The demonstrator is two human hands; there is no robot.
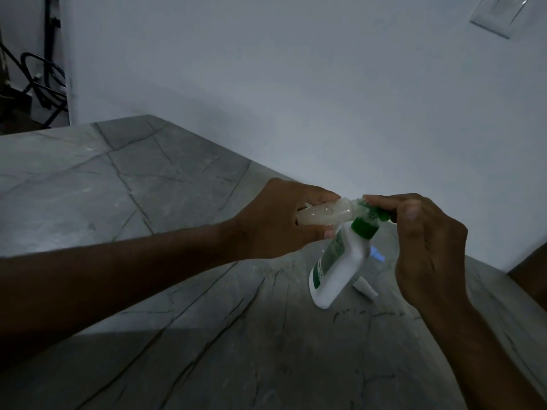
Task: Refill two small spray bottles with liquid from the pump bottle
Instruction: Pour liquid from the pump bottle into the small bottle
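Holding: left hand wraps its fingers around a small spray bottle, tipped sideways above the table.
Right hand: fingertips pinch the green pump head.
Pump bottle: white, standing on the table under both hands.
Nearby: small white cap beside its base.

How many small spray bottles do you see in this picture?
1 for sure: the small spray bottle that the left hand holds sideways at the pump bottle nozzle. Small objects lie behind the pump bottle, partly hidden.
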